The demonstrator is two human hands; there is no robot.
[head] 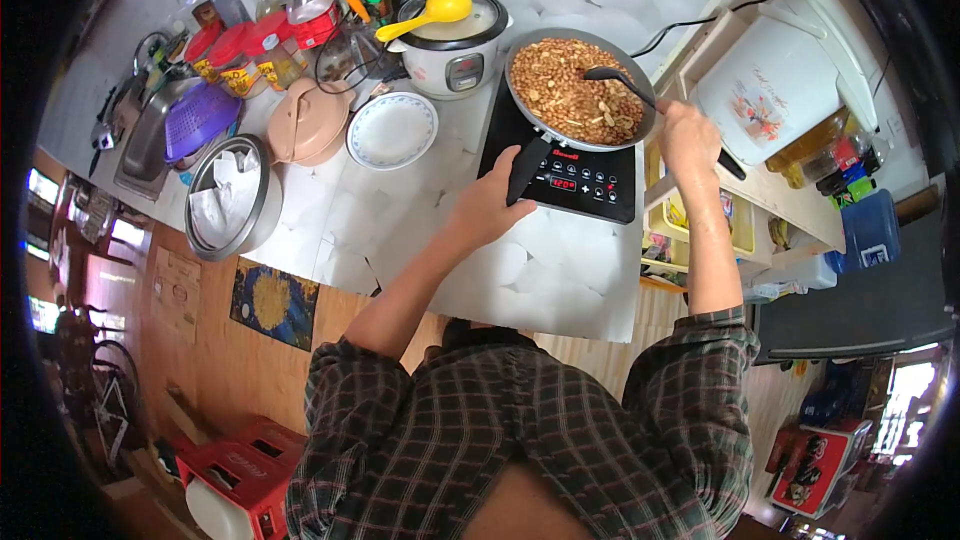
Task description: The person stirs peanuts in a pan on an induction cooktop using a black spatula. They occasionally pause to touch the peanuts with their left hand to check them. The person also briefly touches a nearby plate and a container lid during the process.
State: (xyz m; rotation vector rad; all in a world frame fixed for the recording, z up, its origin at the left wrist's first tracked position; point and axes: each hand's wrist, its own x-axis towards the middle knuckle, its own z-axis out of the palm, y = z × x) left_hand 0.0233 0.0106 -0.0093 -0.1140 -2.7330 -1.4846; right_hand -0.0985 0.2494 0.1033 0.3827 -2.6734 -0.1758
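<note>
A grey frying pan [517, 106] full of brown peanuts [559, 79], with paler sliced pieces among them, sits on a black induction cooktop [499, 136]. The cooktop's display is lit. My left hand [491, 199] is wrapped around the pan's black handle [529, 169]. In my right hand [688, 139] is a black spatula or spoon [606, 73]; its head rests in the peanuts at the pan's right side, and the end of its handle sticks out below my fist. The part of the head sunk in the peanuts is hidden.
Left of the cooktop stand a rice cooker [450, 64] with a yellow ladle [442, 7] on its lid, a white plate [392, 131], a lidded pink pot [309, 120] and a metal pot [232, 199] holding white paper. A wooden shelf [787, 206] with a white container [772, 82] borders the right.
</note>
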